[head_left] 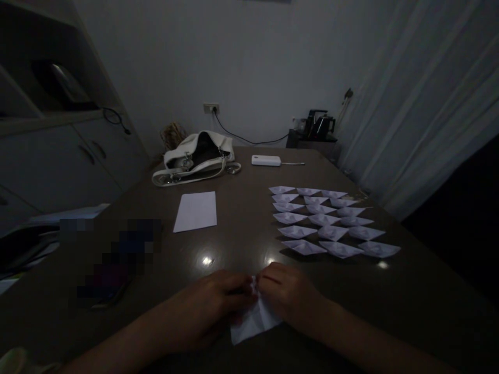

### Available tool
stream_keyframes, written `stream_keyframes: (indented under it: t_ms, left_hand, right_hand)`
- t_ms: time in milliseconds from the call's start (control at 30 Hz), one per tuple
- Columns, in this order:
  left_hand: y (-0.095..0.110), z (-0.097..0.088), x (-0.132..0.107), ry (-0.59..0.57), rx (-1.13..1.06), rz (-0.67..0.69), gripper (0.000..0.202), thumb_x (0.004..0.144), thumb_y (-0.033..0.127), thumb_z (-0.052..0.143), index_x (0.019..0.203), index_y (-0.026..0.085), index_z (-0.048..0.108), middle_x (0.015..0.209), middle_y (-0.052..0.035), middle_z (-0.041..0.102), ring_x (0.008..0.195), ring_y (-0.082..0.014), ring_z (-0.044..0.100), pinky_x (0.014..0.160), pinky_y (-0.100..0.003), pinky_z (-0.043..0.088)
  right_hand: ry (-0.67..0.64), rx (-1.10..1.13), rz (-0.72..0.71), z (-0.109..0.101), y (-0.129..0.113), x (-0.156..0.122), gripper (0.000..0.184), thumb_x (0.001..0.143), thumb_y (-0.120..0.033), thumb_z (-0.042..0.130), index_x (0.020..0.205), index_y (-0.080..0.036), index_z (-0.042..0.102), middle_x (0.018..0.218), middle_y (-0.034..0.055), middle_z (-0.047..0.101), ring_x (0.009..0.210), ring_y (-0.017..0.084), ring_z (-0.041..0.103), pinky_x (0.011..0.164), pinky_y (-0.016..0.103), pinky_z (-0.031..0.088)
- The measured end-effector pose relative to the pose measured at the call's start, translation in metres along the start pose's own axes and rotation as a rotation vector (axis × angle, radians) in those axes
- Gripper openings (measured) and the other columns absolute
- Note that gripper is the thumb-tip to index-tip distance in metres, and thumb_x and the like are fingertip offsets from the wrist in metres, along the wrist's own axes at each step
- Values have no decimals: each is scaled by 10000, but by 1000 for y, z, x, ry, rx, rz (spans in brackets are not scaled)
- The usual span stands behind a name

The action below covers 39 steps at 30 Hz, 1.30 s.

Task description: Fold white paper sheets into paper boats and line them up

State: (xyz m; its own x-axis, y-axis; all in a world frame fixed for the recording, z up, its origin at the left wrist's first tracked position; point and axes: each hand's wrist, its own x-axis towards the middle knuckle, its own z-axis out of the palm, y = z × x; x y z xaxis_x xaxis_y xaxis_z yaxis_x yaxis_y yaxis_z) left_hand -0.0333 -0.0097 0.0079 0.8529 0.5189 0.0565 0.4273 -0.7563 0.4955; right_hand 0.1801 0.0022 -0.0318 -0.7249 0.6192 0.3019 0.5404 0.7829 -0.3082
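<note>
A small folded white paper lies on the dark table close in front of me. My left hand pinches its upper left part. On the other side, the curled fingers of my right hand grip its upper right part. The fingertips of both hands nearly meet at the top of the paper and hide some of its folds. To the right stand several folded paper boats, set out in rows. A flat stack of white paper lies further off, left of the middle.
A white handbag sits at the table's far left, and a white power bank with a short cable lies at the far edge. A blurred-out object is on the left. Beyond the table stand a kettle and a curtain.
</note>
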Motion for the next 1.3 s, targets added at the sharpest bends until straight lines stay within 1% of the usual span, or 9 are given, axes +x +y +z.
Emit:
stream_keyframes:
  t_ms: [167,267,333,433,667,800,900,1100,1300]
  left_hand:
    - [-1,3,-2,52,14,43,422,845,82,498,1241,220,539,1182,-97,596,1022,-240,586,848,-357,493]
    - [2,2,-2,32,30,27,416,847,83,494,1236,224,534,1197,-90,589,1045,-241,566,867,-362,470]
    - [4,0,0,18,60,2,392,842,92,505,1204,235,550,1161,-76,605,1052,-249,545,884,-380,442]
    - [5,-2,1,-11,110,-47,358,838,112,523,1162,258,560,1095,-45,627,1017,-255,531,876,-404,401]
    - [-1,2,-1,-28,153,-81,273,843,148,535,1089,251,593,1168,-76,555,1040,-264,512,891,-405,355]
    - [0,0,-2,-13,155,-67,344,834,144,548,1149,278,579,1265,-75,508,1097,-272,495,908,-410,337]
    - [2,-2,0,-28,170,-60,363,830,143,553,1163,287,569,1241,-64,543,1069,-266,516,897,-408,328]
    - [1,-3,1,-44,196,-61,346,847,154,542,1160,301,550,1208,-30,578,1025,-248,538,832,-392,304]
    - [-2,0,1,-3,192,-66,208,850,156,546,1029,254,584,1178,-12,603,1014,-233,530,803,-373,282]
  right_hand:
    - [62,151,131,1,-1,-4,117,796,-31,540,813,-124,608,801,68,639,731,163,592,651,243,442]
    - [51,180,140,-2,-1,-3,129,784,-20,540,807,-129,604,792,62,639,724,158,594,649,239,447]
    - [34,143,99,-3,-1,-3,135,797,-25,523,804,-133,604,797,67,644,730,161,593,654,242,452]
    - [-14,44,-23,-5,0,-4,176,829,-32,474,798,-139,609,808,76,651,738,165,588,660,248,459]
    - [-110,-46,-159,-12,3,-7,193,865,-53,451,850,-130,627,867,82,659,770,173,574,673,262,475]
    - [-148,-89,-232,-18,3,-7,179,876,-81,471,851,-136,639,864,73,666,771,178,570,669,271,474]
    - [-163,-109,-261,-19,3,-7,155,873,-95,496,859,-142,643,855,68,669,766,180,565,649,281,467]
    - [-167,-102,-264,-18,3,-9,164,910,-123,481,906,-137,644,879,68,666,806,179,567,688,286,466]
    - [-193,-77,-259,-24,2,-7,190,930,-155,463,929,-129,651,874,71,673,799,183,577,672,289,466]
